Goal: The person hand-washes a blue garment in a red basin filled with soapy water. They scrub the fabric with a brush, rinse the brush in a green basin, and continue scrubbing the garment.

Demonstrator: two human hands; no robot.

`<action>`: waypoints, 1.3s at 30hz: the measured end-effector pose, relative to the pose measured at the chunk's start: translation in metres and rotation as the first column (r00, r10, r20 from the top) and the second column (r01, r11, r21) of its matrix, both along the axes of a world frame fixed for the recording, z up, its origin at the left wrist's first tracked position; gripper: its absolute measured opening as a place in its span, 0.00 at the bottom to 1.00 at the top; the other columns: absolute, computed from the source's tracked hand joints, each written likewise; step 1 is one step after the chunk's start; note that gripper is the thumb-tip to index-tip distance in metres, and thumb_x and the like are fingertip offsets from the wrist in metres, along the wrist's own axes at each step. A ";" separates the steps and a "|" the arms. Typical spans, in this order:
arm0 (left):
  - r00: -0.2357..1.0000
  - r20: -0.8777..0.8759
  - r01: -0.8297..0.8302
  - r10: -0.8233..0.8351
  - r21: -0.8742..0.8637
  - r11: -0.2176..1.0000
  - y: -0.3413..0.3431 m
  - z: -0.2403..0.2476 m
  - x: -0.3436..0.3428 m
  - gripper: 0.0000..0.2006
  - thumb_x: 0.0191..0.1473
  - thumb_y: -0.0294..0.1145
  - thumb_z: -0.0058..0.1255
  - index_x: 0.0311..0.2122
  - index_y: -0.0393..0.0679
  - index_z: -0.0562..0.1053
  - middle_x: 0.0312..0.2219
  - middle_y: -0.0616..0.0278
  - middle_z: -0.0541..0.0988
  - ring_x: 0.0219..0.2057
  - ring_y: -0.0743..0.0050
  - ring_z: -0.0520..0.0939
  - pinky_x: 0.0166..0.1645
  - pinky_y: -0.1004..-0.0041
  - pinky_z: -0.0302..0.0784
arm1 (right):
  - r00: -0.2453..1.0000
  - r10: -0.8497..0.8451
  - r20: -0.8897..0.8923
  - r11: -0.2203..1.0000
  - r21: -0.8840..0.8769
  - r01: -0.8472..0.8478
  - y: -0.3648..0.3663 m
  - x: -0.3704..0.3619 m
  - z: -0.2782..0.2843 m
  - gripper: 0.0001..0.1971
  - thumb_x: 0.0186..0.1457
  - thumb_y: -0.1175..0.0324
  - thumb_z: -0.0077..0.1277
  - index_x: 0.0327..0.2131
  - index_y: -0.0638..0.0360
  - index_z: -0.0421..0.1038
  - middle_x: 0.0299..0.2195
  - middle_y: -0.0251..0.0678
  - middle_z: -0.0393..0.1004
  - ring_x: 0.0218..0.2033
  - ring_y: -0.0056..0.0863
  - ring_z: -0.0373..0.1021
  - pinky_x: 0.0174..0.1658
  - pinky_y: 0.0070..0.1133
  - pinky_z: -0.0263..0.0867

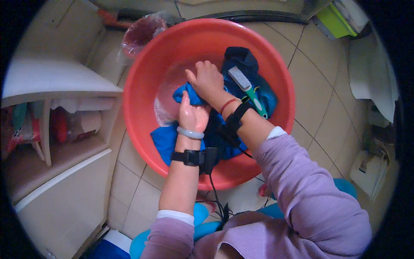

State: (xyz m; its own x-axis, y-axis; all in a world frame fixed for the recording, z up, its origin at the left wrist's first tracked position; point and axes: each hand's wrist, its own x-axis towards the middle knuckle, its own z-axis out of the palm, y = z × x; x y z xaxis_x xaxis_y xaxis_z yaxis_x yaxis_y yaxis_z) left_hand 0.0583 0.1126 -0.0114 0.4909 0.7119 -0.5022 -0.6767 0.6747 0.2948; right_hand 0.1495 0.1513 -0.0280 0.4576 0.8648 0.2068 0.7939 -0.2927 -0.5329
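Observation:
A blue wet garment (188, 94) is bunched up between my two hands over the large red basin (139, 125). My left hand (192, 117) is closed on it from the near side, palm turned up and thumb against the cloth. On the far side, my right hand (208, 80) grips the same bunch from above, its fingers partly hidden. More of the blue cloth (163, 140) spreads below my left wrist. Dark clothing (238, 58) lies at the basin's right, and a scrubbing brush (247, 88) with white bristles and a green handle rests on it.
Suds and shallow water (164, 110) show in the basin's left part. A small red bin (144, 32) lined with clear plastic stands behind it. To the left is a white cabinet (56, 82) with filled shelves. A green container (338, 19) sits far right on the tiled floor (317, 82).

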 end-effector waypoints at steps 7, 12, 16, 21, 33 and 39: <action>0.990 -0.144 -0.002 0.004 0.017 1.000 0.013 0.017 -0.021 0.31 0.56 0.61 0.34 0.56 0.47 0.60 0.53 0.59 0.66 0.56 0.58 0.65 0.61 0.58 0.56 | 0.945 0.297 -0.138 0.953 0.100 -0.285 -0.039 -0.042 0.019 0.18 0.52 0.62 0.44 0.39 0.68 0.68 0.43 0.52 0.70 0.47 0.53 0.64 0.48 0.41 0.62; 0.999 -0.019 0.029 -0.028 0.042 0.999 0.000 0.016 -0.007 0.27 0.61 0.53 0.32 0.59 0.46 0.58 0.56 0.57 0.63 0.58 0.58 0.60 0.63 0.57 0.50 | 0.933 0.325 -0.153 0.927 -0.143 -0.346 -0.002 -0.003 0.023 0.15 0.55 0.65 0.39 0.39 0.67 0.68 0.42 0.55 0.67 0.43 0.51 0.66 0.46 0.38 0.62; 0.993 -0.115 0.003 0.006 0.079 0.997 0.016 0.012 -0.021 0.21 0.58 0.54 0.37 0.47 0.49 0.68 0.41 0.60 0.73 0.43 0.63 0.74 0.50 0.61 0.70 | 0.732 0.277 -0.622 0.877 -0.147 -0.457 -0.037 -0.027 0.022 0.30 0.60 0.58 0.33 0.57 0.76 0.48 0.58 0.64 0.49 0.60 0.57 0.47 0.63 0.35 0.42; 0.974 -0.221 -0.032 0.054 0.105 0.994 0.003 0.003 -0.021 0.26 0.60 0.55 0.33 0.55 0.47 0.62 0.49 0.58 0.70 0.52 0.59 0.69 0.57 0.57 0.62 | 0.857 0.421 -0.298 0.885 -0.072 -0.459 -0.041 -0.033 -0.001 0.24 0.60 0.58 0.34 0.52 0.69 0.59 0.54 0.60 0.58 0.54 0.60 0.55 0.58 0.39 0.52; 0.979 -0.162 -0.148 0.121 -0.164 0.975 0.045 -0.036 -0.071 0.39 0.56 0.67 0.21 0.61 0.43 0.52 0.58 0.48 0.59 0.60 0.49 0.58 0.63 0.47 0.47 | 0.575 0.370 -0.730 0.569 -0.311 -0.761 0.000 0.072 -0.036 0.27 0.54 0.55 0.49 0.51 0.66 0.62 0.52 0.47 0.66 0.51 0.39 0.65 0.53 0.29 0.61; 0.972 -0.233 -0.109 0.034 -0.314 0.943 0.029 -0.073 -0.072 0.45 0.53 0.62 0.40 0.64 0.42 0.39 0.64 0.53 0.42 0.65 0.56 0.45 0.64 0.50 0.42 | 1.000 0.003 -0.003 0.982 -0.189 -0.003 0.011 0.033 -0.055 0.25 0.48 0.58 0.52 0.49 0.57 0.66 0.46 0.49 0.68 0.43 0.52 0.67 0.45 0.39 0.66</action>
State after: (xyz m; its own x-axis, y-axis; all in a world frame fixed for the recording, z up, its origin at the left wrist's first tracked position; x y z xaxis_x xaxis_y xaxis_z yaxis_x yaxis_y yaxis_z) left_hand -0.0134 0.1415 -0.0847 0.2948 0.5224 -0.8002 -0.6694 0.7105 0.2172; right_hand 0.1825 0.1619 -0.0829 0.4552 0.8896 0.0379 0.7934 -0.3860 -0.4707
